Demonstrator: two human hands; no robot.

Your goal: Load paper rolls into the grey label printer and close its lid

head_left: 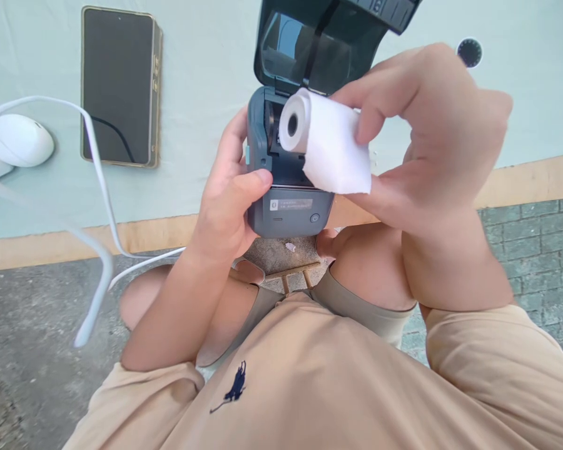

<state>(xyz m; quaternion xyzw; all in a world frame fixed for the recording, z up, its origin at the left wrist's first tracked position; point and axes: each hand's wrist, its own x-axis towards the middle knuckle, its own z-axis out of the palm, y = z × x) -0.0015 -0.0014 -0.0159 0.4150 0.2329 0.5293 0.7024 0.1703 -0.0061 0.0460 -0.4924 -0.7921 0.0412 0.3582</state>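
Note:
A small dark grey-blue label printer (291, 215) is gripped at its left side by my left hand (229, 194), with the thumb on the front edge of its open bay. Its lid (319, 44), dark and see-through, stands raised at the back. My right hand (431, 125) pinches a white paper roll (335, 134) by its right end, fingers above and thumb below. The roll sits over the printer's bay, its dark core hole facing left and a loose paper end hanging toward the front. Whether the roll touches the bay cannot be made out.
On the pale green table (201, 56) lie a phone (117, 87) with a dark screen and a white rounded device (21, 140) at the left. White cables (98, 169) run over the table's wooden edge (535, 178). A round black-and-white object (470, 52) is at the right.

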